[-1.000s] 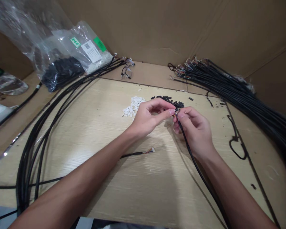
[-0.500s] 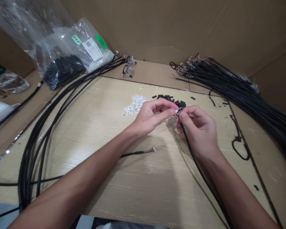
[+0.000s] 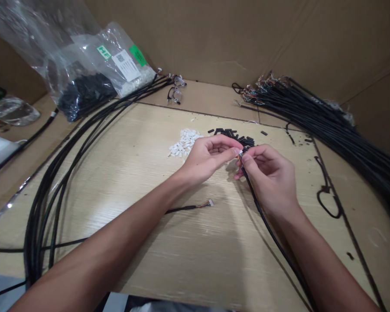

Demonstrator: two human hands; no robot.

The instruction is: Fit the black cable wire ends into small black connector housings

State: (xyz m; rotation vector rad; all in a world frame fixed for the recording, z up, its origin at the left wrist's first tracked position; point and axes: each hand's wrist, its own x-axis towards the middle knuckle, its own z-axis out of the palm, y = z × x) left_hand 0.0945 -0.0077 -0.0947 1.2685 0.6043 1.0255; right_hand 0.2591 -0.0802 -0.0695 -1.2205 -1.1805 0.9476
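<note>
My left hand [image 3: 211,158] pinches a small white connector housing [image 3: 240,152] between thumb and index finger. Close beside it, my right hand [image 3: 268,175] is closed on the thin coloured wires at the end of a black cable [image 3: 263,212], which runs down towards the front edge. Fingertips hide where the wires meet the housing. Behind my hands lie a heap of white connector housings [image 3: 186,141] and a pile of short black tube pieces [image 3: 229,133]. Below my left wrist rests another cable end with a white connector [image 3: 210,203] on its coloured wires.
Looped black cables [image 3: 48,186] lie on the left. A thick bundle of black cables [image 3: 328,121] with bare wire ends is at the right. Plastic bags [image 3: 117,65], glasses [image 3: 175,93] and a clear bottle [image 3: 14,110] stand towards the back. Cardboard walls [image 3: 214,39] enclose the table.
My right fingers have shifted slightly at the wires, and the cable's end has moved a little to the left. My left hand keeps its pinch almost unmoved.
</note>
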